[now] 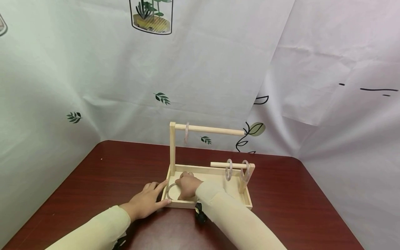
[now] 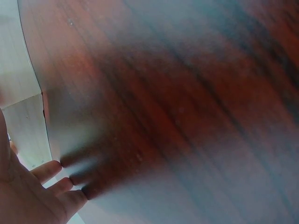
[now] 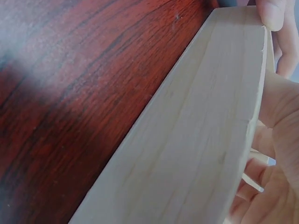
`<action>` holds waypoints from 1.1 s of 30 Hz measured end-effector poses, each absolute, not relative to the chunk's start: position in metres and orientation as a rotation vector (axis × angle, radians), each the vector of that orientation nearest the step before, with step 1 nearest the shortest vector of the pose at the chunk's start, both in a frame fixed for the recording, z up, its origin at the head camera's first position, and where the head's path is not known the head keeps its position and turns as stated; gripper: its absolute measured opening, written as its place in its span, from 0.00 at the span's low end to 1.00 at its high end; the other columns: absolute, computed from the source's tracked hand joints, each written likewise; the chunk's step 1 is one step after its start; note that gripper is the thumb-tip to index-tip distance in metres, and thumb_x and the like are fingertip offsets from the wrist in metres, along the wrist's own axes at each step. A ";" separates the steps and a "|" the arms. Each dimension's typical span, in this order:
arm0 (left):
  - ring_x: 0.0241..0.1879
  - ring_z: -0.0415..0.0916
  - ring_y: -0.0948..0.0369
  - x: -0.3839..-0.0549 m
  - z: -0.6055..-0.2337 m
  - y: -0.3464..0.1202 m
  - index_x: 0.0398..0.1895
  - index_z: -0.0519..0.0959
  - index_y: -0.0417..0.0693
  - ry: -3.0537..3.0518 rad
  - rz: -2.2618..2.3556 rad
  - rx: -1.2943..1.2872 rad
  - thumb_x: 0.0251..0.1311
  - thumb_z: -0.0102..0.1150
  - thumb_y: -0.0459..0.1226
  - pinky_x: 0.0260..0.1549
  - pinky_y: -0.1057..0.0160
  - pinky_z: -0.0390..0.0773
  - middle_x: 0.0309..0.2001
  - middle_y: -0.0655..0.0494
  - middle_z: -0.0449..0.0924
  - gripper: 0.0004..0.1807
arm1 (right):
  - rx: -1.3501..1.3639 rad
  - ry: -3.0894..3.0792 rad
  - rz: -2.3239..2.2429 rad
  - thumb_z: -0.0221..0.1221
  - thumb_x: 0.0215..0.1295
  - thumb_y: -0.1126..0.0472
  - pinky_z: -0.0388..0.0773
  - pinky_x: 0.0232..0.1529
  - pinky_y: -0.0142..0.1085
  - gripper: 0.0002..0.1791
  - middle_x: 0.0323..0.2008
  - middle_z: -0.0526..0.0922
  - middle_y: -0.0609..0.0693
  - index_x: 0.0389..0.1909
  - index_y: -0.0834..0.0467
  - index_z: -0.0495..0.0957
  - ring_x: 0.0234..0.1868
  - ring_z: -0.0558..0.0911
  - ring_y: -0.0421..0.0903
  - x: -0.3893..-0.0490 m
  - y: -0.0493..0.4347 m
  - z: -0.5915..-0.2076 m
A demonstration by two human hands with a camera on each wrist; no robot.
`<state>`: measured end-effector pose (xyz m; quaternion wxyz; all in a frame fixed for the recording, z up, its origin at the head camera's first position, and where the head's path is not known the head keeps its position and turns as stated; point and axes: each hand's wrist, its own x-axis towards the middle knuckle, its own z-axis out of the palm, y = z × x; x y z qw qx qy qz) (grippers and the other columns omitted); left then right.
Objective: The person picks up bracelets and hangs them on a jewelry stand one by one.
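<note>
A pale wooden jewelry stand has a shallow tray (image 1: 200, 205) under two bars. My left hand (image 1: 145, 201) rests on the tray's left end, fingers spread, thumb on the front rim. In the right wrist view, that thumb (image 3: 272, 16) shows at the tray's corner. My right hand (image 1: 188, 186) reaches down inside the tray, touching or very near a bangle (image 1: 168, 191) at the left end. The hand covers the bangle's right side, so whether the fingers pinch it is hidden. The right wrist view shows the right hand's fingers (image 3: 257, 170) bent behind the front wall.
One bangle (image 1: 186, 133) hangs on the upper bar (image 1: 215, 130). Two more, a left bangle (image 1: 229, 170) and a right bangle (image 1: 245, 171), hang on the lower bar (image 1: 218, 164). The stand sits on a dark red-brown table (image 1: 281, 201), backed by a printed white cloth (image 1: 203, 69).
</note>
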<state>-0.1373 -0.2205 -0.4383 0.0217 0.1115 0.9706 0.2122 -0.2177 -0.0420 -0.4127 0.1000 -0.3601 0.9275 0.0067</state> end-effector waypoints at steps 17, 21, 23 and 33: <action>0.62 0.63 0.46 -0.136 -0.437 -0.219 0.73 0.61 0.54 3.008 0.668 0.360 0.58 0.52 0.66 0.42 0.43 0.76 0.57 0.46 0.69 0.44 | -1.142 2.758 -0.137 0.73 0.41 0.48 0.67 0.34 0.28 0.26 0.42 0.75 0.49 0.44 0.52 0.80 0.42 0.71 0.42 -0.227 -0.034 -0.420; 0.62 0.62 0.46 -0.137 -0.438 -0.220 0.73 0.61 0.55 3.004 0.663 0.357 0.58 0.51 0.67 0.42 0.43 0.76 0.57 0.46 0.69 0.44 | -1.135 2.786 -0.227 0.74 0.37 0.50 0.68 0.34 0.26 0.31 0.41 0.74 0.49 0.47 0.54 0.80 0.40 0.70 0.40 -0.227 -0.032 -0.421; 0.62 0.62 0.46 -0.137 -0.439 -0.220 0.73 0.61 0.56 2.999 0.665 0.356 0.58 0.52 0.66 0.41 0.43 0.76 0.57 0.46 0.69 0.44 | -1.120 2.797 -0.286 0.74 0.34 0.52 0.68 0.34 0.25 0.37 0.42 0.73 0.49 0.52 0.56 0.79 0.39 0.70 0.39 -0.228 -0.031 -0.421; 0.63 0.61 0.46 -0.136 -0.437 -0.221 0.74 0.58 0.59 2.966 0.668 0.335 0.59 0.51 0.66 0.39 0.44 0.77 0.58 0.46 0.68 0.43 | -1.083 2.793 -0.468 0.75 0.31 0.54 0.70 0.36 0.26 0.46 0.51 0.74 0.53 0.59 0.59 0.74 0.38 0.72 0.39 -0.229 -0.027 -0.420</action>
